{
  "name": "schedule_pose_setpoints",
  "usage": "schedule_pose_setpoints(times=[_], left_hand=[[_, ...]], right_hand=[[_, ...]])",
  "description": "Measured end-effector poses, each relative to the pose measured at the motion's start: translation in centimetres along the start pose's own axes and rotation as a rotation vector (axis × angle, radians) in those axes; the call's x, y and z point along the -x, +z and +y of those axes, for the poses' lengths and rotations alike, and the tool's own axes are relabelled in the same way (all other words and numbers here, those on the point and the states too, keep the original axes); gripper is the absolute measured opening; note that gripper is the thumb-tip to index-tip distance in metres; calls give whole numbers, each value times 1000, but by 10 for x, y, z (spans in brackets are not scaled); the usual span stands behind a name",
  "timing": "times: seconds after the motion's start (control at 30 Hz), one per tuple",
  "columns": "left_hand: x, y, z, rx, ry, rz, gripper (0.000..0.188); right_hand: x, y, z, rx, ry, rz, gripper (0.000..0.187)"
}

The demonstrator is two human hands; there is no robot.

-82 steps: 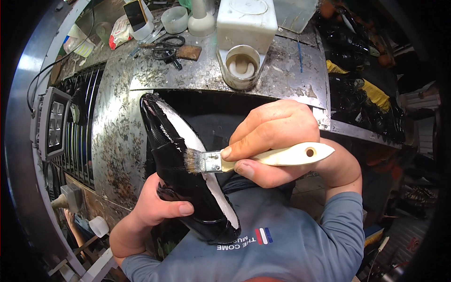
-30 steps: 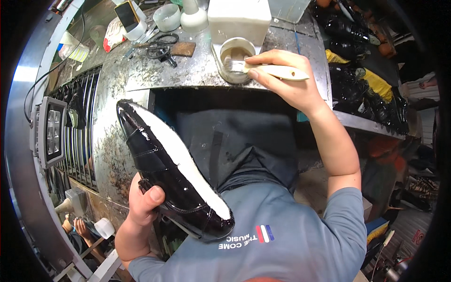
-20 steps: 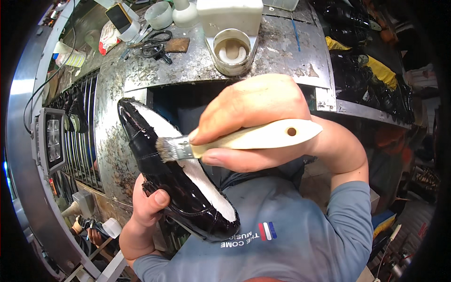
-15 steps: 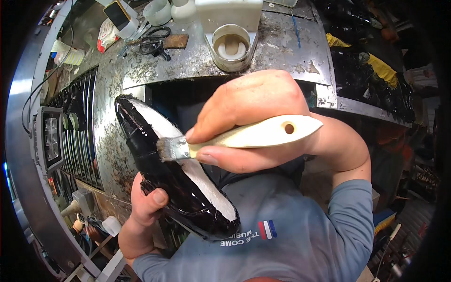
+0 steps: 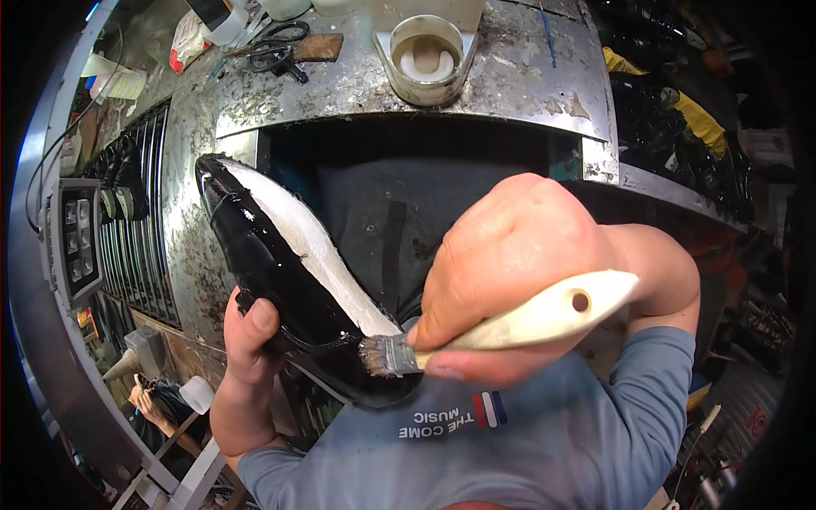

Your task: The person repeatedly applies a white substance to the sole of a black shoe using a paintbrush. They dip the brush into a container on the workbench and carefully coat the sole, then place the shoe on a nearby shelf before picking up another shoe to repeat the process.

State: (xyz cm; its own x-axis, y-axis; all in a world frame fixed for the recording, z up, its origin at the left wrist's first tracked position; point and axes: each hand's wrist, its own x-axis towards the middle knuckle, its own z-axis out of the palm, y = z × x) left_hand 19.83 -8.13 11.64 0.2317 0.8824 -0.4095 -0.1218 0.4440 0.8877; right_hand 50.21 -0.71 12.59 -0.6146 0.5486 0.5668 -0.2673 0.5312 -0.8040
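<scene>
A glossy black shoe upper [image 5: 280, 272] with a white underside [image 5: 314, 242] lies slanted in front of me, its narrow end pointing to the far left. My left hand [image 5: 251, 331] is closed round its left side, thumb on top and the other fingers mostly hidden beneath. With my right hand [image 5: 518, 263] I pinch a flat paintbrush [image 5: 518, 319] by its pale handle near the metal band. The bristles touch the shoe at its near end, beside the end of the white strip. A cup of cloudy liquid [image 5: 422, 64] stands on the bench beyond.
The stained metal bench [image 5: 518, 76] spans the far side. Scissors [image 5: 276, 55] and a brown block [image 5: 319, 48] lie on it. A lamp [image 5: 78, 242] stands at left, near a rack of metal bars [image 5: 149, 229]. Another person's hand [image 5: 153, 408] shows at lower left.
The brush in my right hand has moved right and nearer to me, from the shoe's middle to its near end. The shoe has shifted slightly left and away from me.
</scene>
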Motion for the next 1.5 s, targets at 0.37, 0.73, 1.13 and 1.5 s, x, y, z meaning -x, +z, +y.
schedule_pose_setpoints(times=[0.37, 0.73, 1.13, 1.5], left_hand=[[-12, 4, -54, 659, -114, 184, 62], [-37, 61, -70, 1101, -15, 145, 67], [-37, 76, -75, 1141, -17, 65, 71], [-33, 87, -82, 1118, -75, 25, 76]], right_hand=[[-4, -11, -15, -9, 4, -54, 10], [-16, -6, -3, -63, -71, -30, 14], [-38, 0, 17, -291, -148, -20, 8], [-42, -3, 30, -297, 156, -268, 11]])
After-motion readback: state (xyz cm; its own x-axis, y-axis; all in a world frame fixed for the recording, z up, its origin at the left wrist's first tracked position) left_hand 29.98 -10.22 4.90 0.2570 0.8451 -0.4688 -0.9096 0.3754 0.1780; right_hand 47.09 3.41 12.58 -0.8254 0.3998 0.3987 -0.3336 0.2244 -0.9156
